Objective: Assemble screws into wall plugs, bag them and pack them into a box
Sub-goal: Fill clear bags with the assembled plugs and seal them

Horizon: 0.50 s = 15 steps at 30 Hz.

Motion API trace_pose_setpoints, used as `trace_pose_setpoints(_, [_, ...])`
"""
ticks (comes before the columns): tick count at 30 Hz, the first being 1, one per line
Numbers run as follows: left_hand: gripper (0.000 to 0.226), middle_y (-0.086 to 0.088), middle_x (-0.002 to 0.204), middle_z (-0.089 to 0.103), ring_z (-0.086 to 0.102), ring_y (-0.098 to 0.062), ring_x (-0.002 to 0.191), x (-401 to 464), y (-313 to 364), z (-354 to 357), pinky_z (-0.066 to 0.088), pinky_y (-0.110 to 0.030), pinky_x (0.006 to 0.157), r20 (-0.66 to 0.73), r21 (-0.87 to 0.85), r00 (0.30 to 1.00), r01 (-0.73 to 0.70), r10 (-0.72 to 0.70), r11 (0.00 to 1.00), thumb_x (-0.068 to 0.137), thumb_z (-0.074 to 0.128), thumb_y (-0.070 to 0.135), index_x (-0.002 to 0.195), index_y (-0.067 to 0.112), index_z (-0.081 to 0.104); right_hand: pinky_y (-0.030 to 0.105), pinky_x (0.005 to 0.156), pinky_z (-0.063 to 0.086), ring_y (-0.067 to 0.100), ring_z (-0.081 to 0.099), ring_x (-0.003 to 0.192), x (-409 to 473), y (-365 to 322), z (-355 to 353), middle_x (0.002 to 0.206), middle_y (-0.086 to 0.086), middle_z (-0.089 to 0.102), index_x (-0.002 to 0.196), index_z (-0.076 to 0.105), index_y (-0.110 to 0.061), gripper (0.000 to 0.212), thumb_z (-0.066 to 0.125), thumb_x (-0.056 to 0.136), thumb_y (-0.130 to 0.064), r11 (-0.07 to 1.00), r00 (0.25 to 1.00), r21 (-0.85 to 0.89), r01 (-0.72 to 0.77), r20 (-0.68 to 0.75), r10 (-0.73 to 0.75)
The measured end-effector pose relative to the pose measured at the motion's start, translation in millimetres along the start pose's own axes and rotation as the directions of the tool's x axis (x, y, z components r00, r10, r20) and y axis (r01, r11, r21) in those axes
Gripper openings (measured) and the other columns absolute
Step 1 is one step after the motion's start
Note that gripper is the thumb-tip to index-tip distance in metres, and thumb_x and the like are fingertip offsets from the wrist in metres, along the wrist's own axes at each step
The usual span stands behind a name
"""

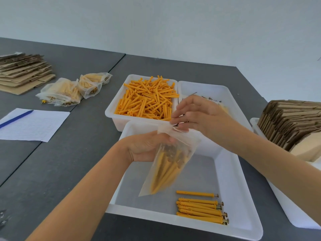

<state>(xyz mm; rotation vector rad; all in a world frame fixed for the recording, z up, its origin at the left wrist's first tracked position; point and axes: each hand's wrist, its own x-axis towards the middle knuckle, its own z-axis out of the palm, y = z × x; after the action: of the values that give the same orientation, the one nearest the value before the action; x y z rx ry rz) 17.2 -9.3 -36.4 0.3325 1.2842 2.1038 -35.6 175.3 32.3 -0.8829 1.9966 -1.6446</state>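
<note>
Bag [171, 164]: translucent, holding assembled plugs with screws; my left hand [147, 146] grips its upper edge, my right hand [194, 115] pinches the mouth with curled fingers [179, 125].
Near tray [232, 185]: six assembled plugs [201, 208] at the right wall, bare floor to the left.
Far tray [112, 112]: loose orange plugs [147, 100].
Right tray [225, 91]: screws, mostly hidden.
Desk [69, 162]: filled bags [73, 91], paper [34, 126].

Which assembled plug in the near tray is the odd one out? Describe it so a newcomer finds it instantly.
Start at the near white tray under the held bag. In its right front corner lie orange plugs with screws in them. The lone plug lies apart, just beyond the tight cluster.
</note>
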Motion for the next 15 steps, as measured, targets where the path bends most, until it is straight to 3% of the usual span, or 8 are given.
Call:
trace_pose_setpoints(2, [0.063, -0.003, 0.104, 0.071, 0.067, -0.017, 0.094, -1, 3, 0, 0.055, -0.032, 0.084, 0.03, -0.067, 0.999, -0.042, 0.044, 0.997, 0.073, 0.076, 0.019, 0.131, 0.017, 0.052, 0.034, 0.085, 0.057, 0.023, 0.068, 0.1, -8, 4, -13, 0.105, 0.005, 0.069, 0.1, 0.065, -0.014, 0.021, 0.046, 0.098, -0.005, 0.987, 0.999, -0.158, 0.04, -0.03, -0.045])
trace_pose_setpoints(4, [0.064, -0.003, 0.112, 0.067, 0.065, -0.016, 0.098, -1, 5, 0, 0.053, -0.032, 0.087, 0.068, -0.046, 0.994, -0.082, 0.085, 0.996, 0.076, 0.076, 0.025, 0.135, 0.018, 0.054, 0.028, 0.085, 0.054, 0.012, 0.061, 0.108, -20, 8, -22, 0.117, -0.011, 0.065, 0.11, 0.067, -0.026, 0.025, 0.048, 0.096, -0.035, 0.937, 0.99, -0.345, 0.061, 0.138, -0.014])
trace_pose_setpoints(6, [0.091, -0.011, 0.123, 0.058, 0.059, -0.024, 0.105, 1, 5, 1, 0.05, -0.037, 0.089, -0.008, -0.08, 0.998, -0.06, 0.06, 0.995, 0.065, 0.086, 0.03, 0.144, 0.014, 0.045, 0.029, 0.089, 0.053, 0.009, 0.058, 0.113, -29, 13, -25, 0.13, -0.018, 0.057, 0.124, 0.06, -0.033, 0.04, 0.055, 0.089, -0.053, 0.901, 0.962, -0.433, 0.018, 0.254, 0.103])
trace_pose_setpoints(8, [0.1, -0.013, 0.124, 0.056, 0.056, -0.027, 0.11, 4, 2, 3, 0.048, -0.039, 0.091, 0.001, -0.105, 1.0, -0.021, 0.021, 0.994, 0.06, 0.089, 0.032, 0.144, 0.01, 0.039, 0.03, 0.085, 0.054, 0.009, 0.06, 0.102, -32, 19, -23, 0.121, -0.018, 0.057, 0.12, 0.06, -0.033, 0.035, 0.068, 0.088, -0.044, 0.85, 0.968, -0.525, 0.032, 0.229, 0.104])
trace_pose_setpoints(10, [0.082, -0.01, 0.115, 0.061, 0.059, -0.023, 0.106, 10, -1, 12, 0.05, -0.034, 0.09, 0.075, -0.065, 0.997, 0.012, -0.007, 0.998, 0.067, 0.085, 0.031, 0.135, 0.009, 0.045, 0.024, 0.074, 0.051, 0.008, 0.058, 0.086, -33, 21, -22, 0.101, -0.016, 0.058, 0.099, 0.067, -0.029, 0.016, 0.075, 0.085, -0.027, 0.776, 0.985, -0.621, 0.109, 0.175, 0.002])
trace_pose_setpoints(12, [0.078, -0.015, 0.122, 0.053, 0.051, -0.027, 0.116, 19, 2, 22, 0.048, -0.034, 0.092, 0.105, 0.005, 0.994, 0.039, -0.039, 0.999, 0.074, 0.08, 0.027, 0.139, 0.008, 0.041, 0.018, 0.065, 0.043, 0.006, 0.053, 0.076, -35, 22, -23, 0.087, -0.016, 0.056, 0.079, 0.065, -0.027, 0.014, 0.075, 0.081, -0.018, 0.743, 0.988, -0.655, 0.139, 0.138, -0.063])
trace_pose_setpoints(15, [0.078, -0.019, 0.134, 0.039, 0.036, -0.035, 0.126, 38, 14, 29, 0.042, -0.04, 0.101, 0.164, 0.092, 0.984, 0.057, -0.071, 0.994, 0.085, 0.066, 0.013, 0.151, 0.01, 0.024, 0.013, 0.061, 0.037, 0.008, 0.053, 0.073, -42, 28, -35, 0.083, -0.012, 0.061, 0.067, 0.056, -0.032, 0.018, 0.07, 0.076, -0.023, 0.739, 0.995, -0.668, 0.086, 0.024, -0.094])
